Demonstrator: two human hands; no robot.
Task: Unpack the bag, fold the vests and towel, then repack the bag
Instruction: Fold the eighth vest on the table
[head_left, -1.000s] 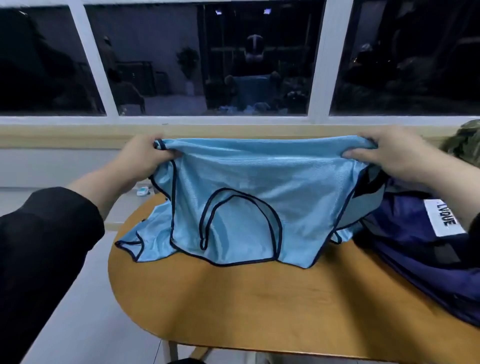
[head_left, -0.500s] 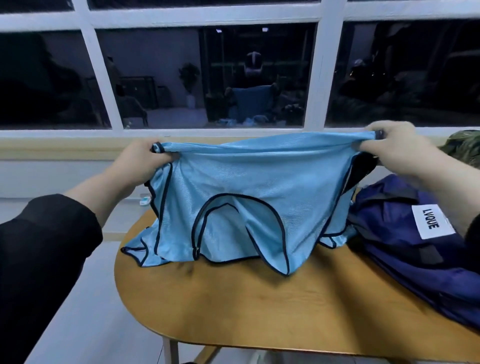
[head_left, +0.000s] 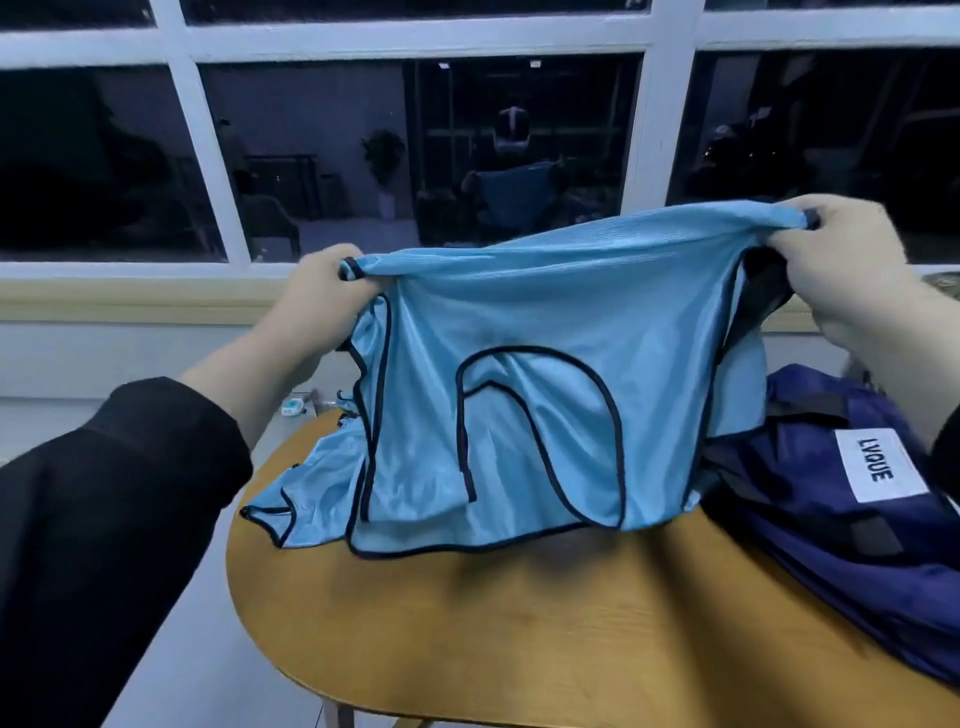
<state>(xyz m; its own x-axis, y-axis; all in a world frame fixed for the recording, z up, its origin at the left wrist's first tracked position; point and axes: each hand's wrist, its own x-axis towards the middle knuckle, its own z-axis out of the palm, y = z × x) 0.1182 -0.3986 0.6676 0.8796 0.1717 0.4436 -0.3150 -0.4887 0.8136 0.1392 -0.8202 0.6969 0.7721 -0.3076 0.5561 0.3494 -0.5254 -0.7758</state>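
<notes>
Fabric is what I am reading first: the light blue mesh vest is hanging limp and glossy between the hands, so I am judging it as very light, soft and likely slippery, with nothing stiff in it. My left hand is pinching one top corner at the dark piping and my right hand is gripping the opposite corner, the two held well apart and stretching the top edge taut, while the lower hem is draping onto the wooden table. I am reckoning the bound edges give the surest hold, since the open mesh would slide. The navy bag with its white LVQUE label is lying just beside the vest; I cannot tell what it is holding.
</notes>
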